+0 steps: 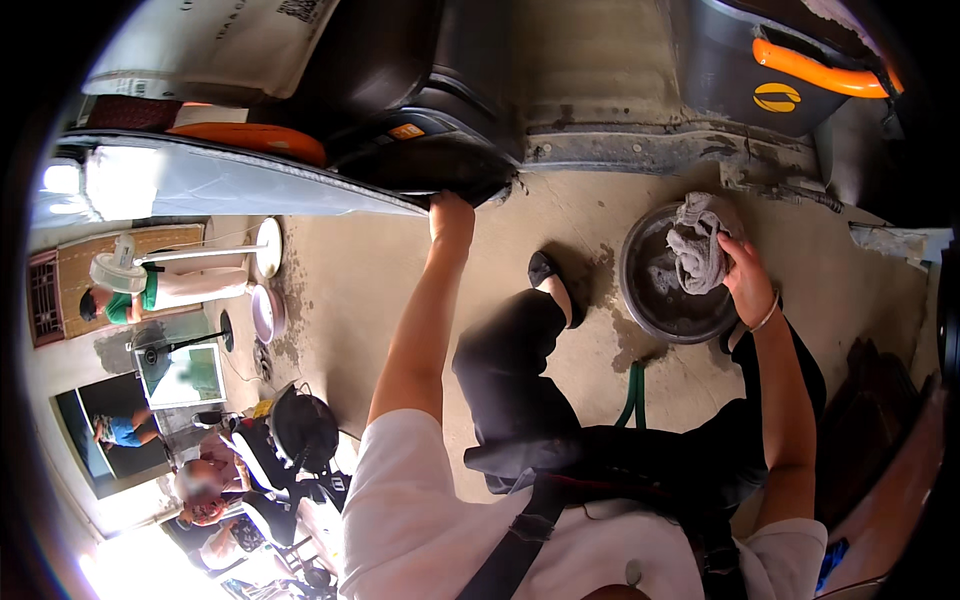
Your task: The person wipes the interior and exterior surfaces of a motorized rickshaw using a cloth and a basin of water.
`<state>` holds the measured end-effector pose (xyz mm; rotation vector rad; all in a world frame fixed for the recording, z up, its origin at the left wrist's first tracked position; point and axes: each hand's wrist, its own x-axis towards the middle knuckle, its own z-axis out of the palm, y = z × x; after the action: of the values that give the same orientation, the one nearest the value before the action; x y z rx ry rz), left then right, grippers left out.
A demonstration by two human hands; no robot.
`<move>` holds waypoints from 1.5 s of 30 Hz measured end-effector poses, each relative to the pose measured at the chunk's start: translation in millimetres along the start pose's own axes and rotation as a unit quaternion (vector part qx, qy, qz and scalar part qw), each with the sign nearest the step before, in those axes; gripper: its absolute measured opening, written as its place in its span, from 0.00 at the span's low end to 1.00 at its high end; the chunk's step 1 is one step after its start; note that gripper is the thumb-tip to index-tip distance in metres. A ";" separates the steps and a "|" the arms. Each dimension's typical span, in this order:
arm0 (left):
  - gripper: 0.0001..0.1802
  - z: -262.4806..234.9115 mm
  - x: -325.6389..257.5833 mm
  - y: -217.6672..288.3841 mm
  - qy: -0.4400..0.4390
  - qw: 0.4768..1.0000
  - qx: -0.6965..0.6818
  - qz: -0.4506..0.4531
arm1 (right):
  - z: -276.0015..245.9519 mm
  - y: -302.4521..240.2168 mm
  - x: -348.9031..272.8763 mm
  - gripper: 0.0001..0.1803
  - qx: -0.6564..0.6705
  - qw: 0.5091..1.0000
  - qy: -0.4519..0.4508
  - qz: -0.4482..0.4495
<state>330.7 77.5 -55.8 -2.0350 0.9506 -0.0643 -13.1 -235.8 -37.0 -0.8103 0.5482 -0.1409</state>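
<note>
My right hand (pixel 748 278) is closed on a wet-looking grey cloth (pixel 697 250), bunched up over a round basin (pixel 637 262). Dark, murky water (pixel 660 300) with some pale froth shows in the basin, which stands on the floor by my feet. Part of the cloth hangs over the basin's far rim. With my left arm stretched forward, my left hand (pixel 450 220) grips the edge of an open vehicle door (pixel 290 178). Its fingertips are hidden behind that edge.
Ahead is the vehicle's door sill (pixel 630 150), and a dark panel with an orange handle (pixel 815 70) stands at the right. Green straps (pixel 632 395) lie near my legs. Leftward are a standing fan (pixel 125 265), a pinkish basin (pixel 267 314), a scooter (pixel 300 430) and several people.
</note>
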 end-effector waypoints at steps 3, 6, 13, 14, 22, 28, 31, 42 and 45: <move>0.06 29.1 21.3 28.3 0.061 0.995 -0.074 -0.024 | 7.5 7.6 4.4 0.22 -0.048 0.999 0.023 -0.006; 0.06 36.2 33.4 51.2 0.093 0.989 -0.107 -0.042 | 12.7 12.0 12.7 0.23 -0.050 0.997 0.027 0.060; 0.06 38.6 28.0 66.0 0.071 0.990 -0.125 0.013 | 14.4 8.9 26.7 0.25 -0.089 0.992 0.035 0.088; 0.06 39.5 27.8 67.1 0.079 0.987 -0.139 0.002 | 15.4 8.3 26.9 0.25 -0.088 0.992 0.037 0.088; 0.07 42.5 21.6 63.8 0.085 0.989 -0.118 -0.001 | 16.7 -4.6 26.8 0.23 -0.060 0.991 0.080 0.089; 0.08 63.6 22.4 53.6 0.083 0.995 -0.062 -0.007 | 14.9 -7.9 25.7 0.20 -0.016 0.994 0.096 0.055; 0.08 52.6 35.1 52.2 0.060 0.996 -0.059 0.002 | 17.5 -9.6 23.4 0.21 -0.029 0.992 0.106 0.063; 0.10 47.5 33.4 78.2 0.001 0.981 -0.191 -0.026 | 22.4 -9.9 26.1 0.26 -0.057 0.994 0.053 0.078; 0.10 51.3 44.1 80.1 -0.052 0.983 -0.177 -0.012 | 18.9 -7.0 26.2 0.26 -0.061 0.992 0.070 0.090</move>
<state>332.9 57.4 -158.6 -2.3494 0.9222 0.2121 19.6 -236.8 -32.1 -0.8699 0.7657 0.0015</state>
